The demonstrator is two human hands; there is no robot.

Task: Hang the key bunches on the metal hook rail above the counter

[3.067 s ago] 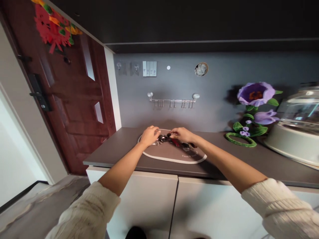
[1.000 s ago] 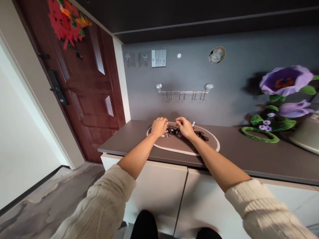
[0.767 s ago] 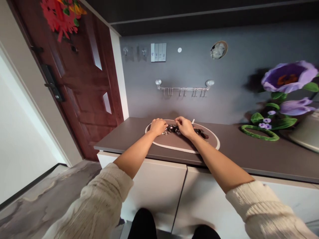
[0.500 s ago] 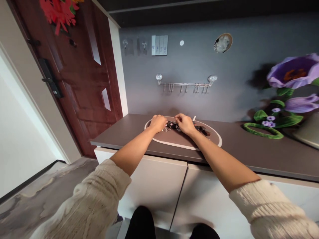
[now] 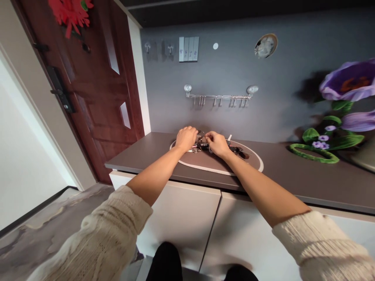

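A bunch of keys (image 5: 202,146) with dark and red fobs lies on an oval brown mat (image 5: 240,166) with a white rim, on the dark countertop (image 5: 281,183). My left hand (image 5: 185,138) has its fingers curled on the left end of the bunch, by a metal ring. My right hand (image 5: 217,143) pinches the keys from the right, fingers closed. More keys (image 5: 239,152) trail to the right of that hand on the mat.
A chrome hook rail (image 5: 218,96) hangs on the grey wall above the mat. A purple flower ornament (image 5: 336,117) stands at the right on the counter. A red-brown door (image 5: 88,89) with a dark handle is at the left. White cabinet doors (image 5: 187,218) are below.
Both hands have stayed on the keys; a metal ring has come up slightly between them. The view has drifted a little, shifting the flower to the right.
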